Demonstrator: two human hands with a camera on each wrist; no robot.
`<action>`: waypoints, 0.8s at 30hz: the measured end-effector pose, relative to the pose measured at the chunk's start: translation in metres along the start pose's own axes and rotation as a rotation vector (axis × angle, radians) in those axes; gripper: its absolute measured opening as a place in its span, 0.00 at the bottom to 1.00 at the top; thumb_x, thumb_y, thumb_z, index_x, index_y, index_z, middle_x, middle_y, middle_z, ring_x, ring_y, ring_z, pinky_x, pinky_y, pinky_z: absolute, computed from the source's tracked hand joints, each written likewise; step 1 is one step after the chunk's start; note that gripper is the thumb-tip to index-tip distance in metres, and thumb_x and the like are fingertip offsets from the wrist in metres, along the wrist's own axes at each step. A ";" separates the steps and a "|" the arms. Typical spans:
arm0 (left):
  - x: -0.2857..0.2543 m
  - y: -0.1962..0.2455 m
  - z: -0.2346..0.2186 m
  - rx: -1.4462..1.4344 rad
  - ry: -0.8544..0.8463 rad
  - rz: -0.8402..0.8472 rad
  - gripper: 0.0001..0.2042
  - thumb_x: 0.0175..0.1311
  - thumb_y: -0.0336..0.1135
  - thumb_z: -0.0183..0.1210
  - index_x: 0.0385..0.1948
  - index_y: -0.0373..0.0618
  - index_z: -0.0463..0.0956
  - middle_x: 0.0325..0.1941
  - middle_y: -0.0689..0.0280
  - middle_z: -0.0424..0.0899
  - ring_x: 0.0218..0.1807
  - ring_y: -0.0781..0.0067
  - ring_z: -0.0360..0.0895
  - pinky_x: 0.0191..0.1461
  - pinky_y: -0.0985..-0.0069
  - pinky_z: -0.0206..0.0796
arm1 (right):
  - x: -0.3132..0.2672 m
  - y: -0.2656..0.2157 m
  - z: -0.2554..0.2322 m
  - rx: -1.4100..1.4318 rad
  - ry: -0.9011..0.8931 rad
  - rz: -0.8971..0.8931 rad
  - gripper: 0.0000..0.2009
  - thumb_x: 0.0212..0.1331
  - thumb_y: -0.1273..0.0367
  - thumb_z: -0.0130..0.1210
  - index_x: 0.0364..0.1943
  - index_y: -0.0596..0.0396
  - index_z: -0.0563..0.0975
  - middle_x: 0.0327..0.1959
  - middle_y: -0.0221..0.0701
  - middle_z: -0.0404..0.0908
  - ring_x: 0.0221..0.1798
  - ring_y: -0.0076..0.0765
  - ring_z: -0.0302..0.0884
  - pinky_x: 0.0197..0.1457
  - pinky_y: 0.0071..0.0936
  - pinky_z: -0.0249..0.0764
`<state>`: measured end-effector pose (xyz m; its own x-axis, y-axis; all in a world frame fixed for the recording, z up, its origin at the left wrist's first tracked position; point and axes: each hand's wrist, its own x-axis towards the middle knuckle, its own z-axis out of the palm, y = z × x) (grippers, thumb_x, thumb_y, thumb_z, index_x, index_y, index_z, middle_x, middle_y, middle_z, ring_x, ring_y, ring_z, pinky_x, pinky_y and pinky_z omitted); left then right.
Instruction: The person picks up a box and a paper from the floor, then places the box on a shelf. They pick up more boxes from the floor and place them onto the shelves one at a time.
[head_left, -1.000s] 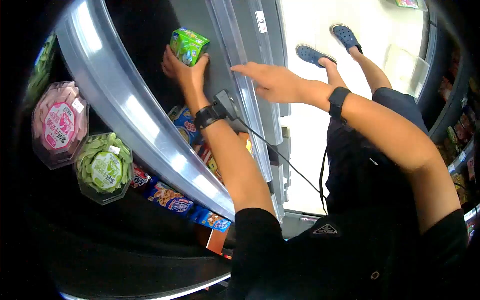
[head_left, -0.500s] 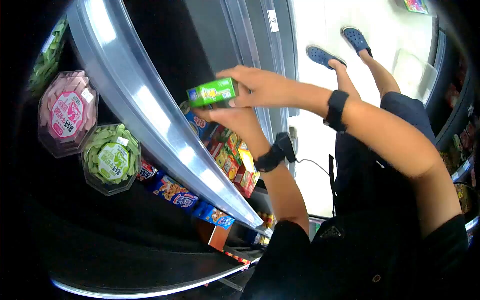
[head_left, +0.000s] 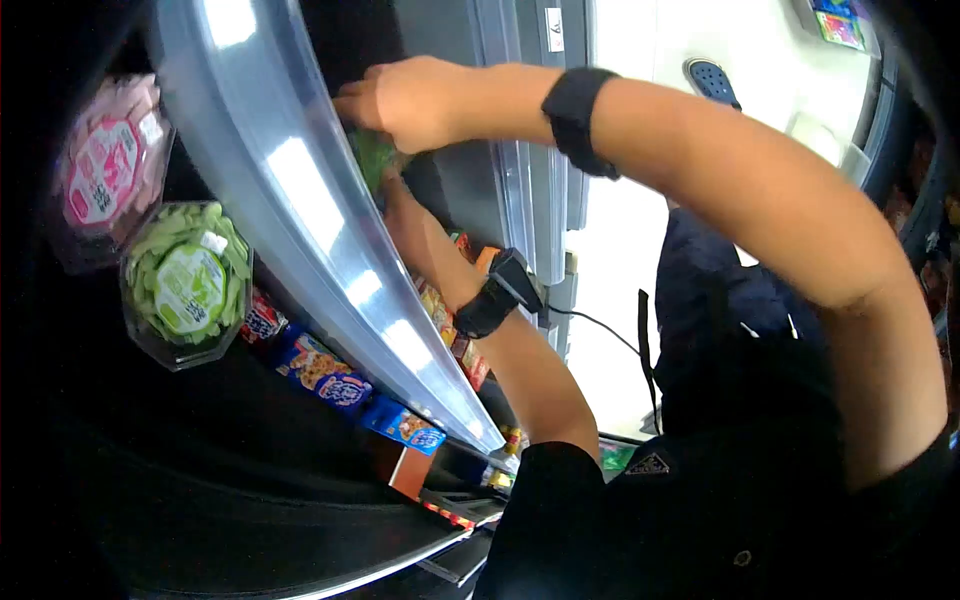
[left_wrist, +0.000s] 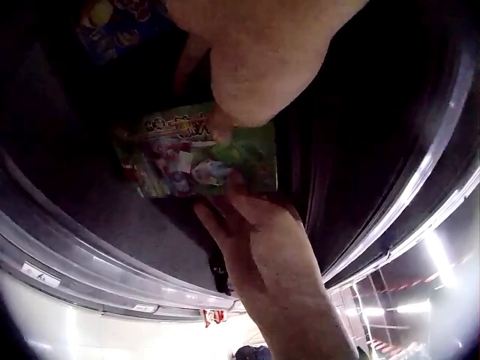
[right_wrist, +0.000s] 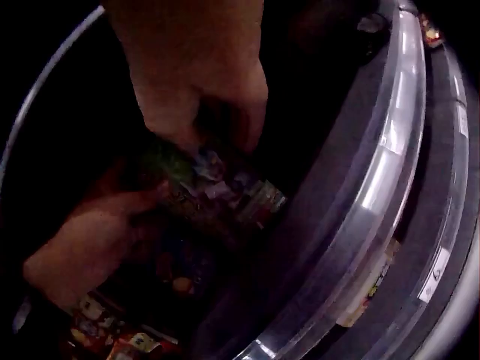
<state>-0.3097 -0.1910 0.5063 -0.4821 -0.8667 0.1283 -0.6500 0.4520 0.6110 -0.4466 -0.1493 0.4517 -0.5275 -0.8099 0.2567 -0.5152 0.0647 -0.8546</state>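
Observation:
A green printed box (head_left: 372, 155) is between my two hands, deep inside a dark shelf behind the clear shelf front. In the left wrist view the box (left_wrist: 169, 161) shows cartoon-like artwork and dark lettering. My left hand (head_left: 405, 215) grips it, its thumb lying across the printed face. From the opposite side my right hand (head_left: 415, 100) holds the box's edge with bent fingers. In the head view the right hand covers much of the box. The right wrist view is dark, with the box (right_wrist: 217, 191) directly below the right hand.
A curved clear shelf front (head_left: 310, 190) runs beside both forearms. On the shelf at left are a pink-filled tub (head_left: 105, 170), a green-filled tub (head_left: 190, 285) and blue snack packs (head_left: 320, 370). Colourful boxes (head_left: 440, 315) sit under the left forearm. A cable trails from the left wrist.
The right hand first hovered apart, then met the left hand at the box above the shelf edge. Now both hands have moved with the box deeper into the shelf, away from the body.

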 end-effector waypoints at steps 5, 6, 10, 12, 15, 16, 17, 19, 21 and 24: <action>0.022 -0.066 0.010 0.254 0.173 0.074 0.43 0.54 0.48 0.69 0.67 0.34 0.57 0.69 0.44 0.63 0.69 0.50 0.63 0.71 0.61 0.55 | 0.021 -0.007 -0.025 -0.167 -0.388 -0.004 0.37 0.50 0.64 0.60 0.69 0.47 0.62 0.55 0.40 0.78 0.55 0.51 0.78 0.51 0.44 0.78; 0.012 -0.067 0.013 0.284 0.218 0.064 0.43 0.54 0.48 0.69 0.67 0.34 0.57 0.69 0.44 0.63 0.68 0.50 0.64 0.71 0.61 0.56 | 0.023 -0.006 -0.026 -0.156 -0.447 -0.020 0.37 0.50 0.63 0.60 0.69 0.46 0.62 0.55 0.40 0.78 0.54 0.51 0.78 0.51 0.44 0.79; -0.025 -0.039 0.027 -0.245 -0.033 -0.165 0.37 0.57 0.36 0.66 0.65 0.29 0.56 0.66 0.45 0.67 0.65 0.51 0.67 0.67 0.62 0.60 | 0.015 0.039 0.027 -0.107 -0.248 -0.239 0.30 0.46 0.62 0.62 0.57 0.55 0.70 0.50 0.43 0.79 0.50 0.52 0.79 0.50 0.43 0.79; -0.034 -0.058 0.051 -0.307 -0.101 -0.147 0.37 0.58 0.34 0.64 0.66 0.29 0.53 0.66 0.43 0.66 0.67 0.50 0.66 0.68 0.63 0.60 | 0.005 0.068 0.049 -0.084 -0.023 -0.470 0.26 0.44 0.64 0.63 0.51 0.58 0.73 0.48 0.44 0.78 0.48 0.53 0.78 0.51 0.43 0.78; -0.050 -0.061 0.071 -0.176 -0.009 -0.081 0.37 0.59 0.30 0.62 0.67 0.29 0.49 0.66 0.41 0.65 0.69 0.48 0.64 0.69 0.63 0.58 | -0.001 0.073 0.038 -0.082 -0.220 -0.430 0.25 0.48 0.65 0.64 0.49 0.64 0.72 0.41 0.50 0.79 0.43 0.59 0.78 0.49 0.48 0.74; -0.054 -0.058 0.072 -0.072 0.064 -0.061 0.38 0.58 0.33 0.62 0.66 0.27 0.49 0.62 0.38 0.68 0.65 0.45 0.67 0.66 0.62 0.60 | 0.006 0.083 0.049 -0.073 -0.293 -0.413 0.24 0.50 0.64 0.64 0.48 0.66 0.72 0.37 0.51 0.80 0.41 0.59 0.78 0.46 0.49 0.73; -0.057 -0.055 0.075 0.033 0.139 -0.049 0.38 0.58 0.35 0.62 0.65 0.25 0.50 0.57 0.35 0.71 0.62 0.41 0.69 0.63 0.60 0.62 | 0.007 0.082 0.053 -0.053 -0.285 -0.472 0.24 0.51 0.64 0.63 0.48 0.67 0.72 0.37 0.52 0.80 0.40 0.59 0.78 0.45 0.48 0.73; -0.050 -0.063 0.076 0.179 0.250 -0.036 0.39 0.58 0.41 0.62 0.64 0.22 0.52 0.51 0.33 0.74 0.52 0.36 0.73 0.57 0.56 0.65 | 0.017 0.075 0.060 -0.085 -0.197 -0.562 0.24 0.53 0.64 0.62 0.48 0.68 0.71 0.35 0.52 0.79 0.38 0.60 0.78 0.43 0.48 0.73; -0.049 -0.062 0.097 0.292 0.373 0.069 0.38 0.57 0.42 0.62 0.63 0.22 0.54 0.46 0.38 0.76 0.47 0.38 0.75 0.53 0.55 0.66 | 0.011 0.085 0.057 -0.152 -0.088 -0.608 0.24 0.55 0.64 0.61 0.50 0.68 0.70 0.33 0.53 0.79 0.37 0.61 0.78 0.42 0.48 0.73; -0.054 -0.073 0.099 0.361 0.374 0.032 0.37 0.57 0.43 0.61 0.62 0.23 0.57 0.42 0.43 0.78 0.44 0.43 0.76 0.51 0.55 0.67 | 0.003 0.064 0.050 -0.193 -0.239 -0.398 0.32 0.59 0.62 0.58 0.62 0.69 0.60 0.32 0.54 0.80 0.39 0.63 0.79 0.42 0.50 0.74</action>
<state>-0.2942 -0.1565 0.3774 -0.3054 -0.8375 0.4531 -0.8315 0.4664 0.3018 -0.4478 -0.1769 0.3755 -0.1069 -0.9032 0.4156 -0.7723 -0.1878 -0.6069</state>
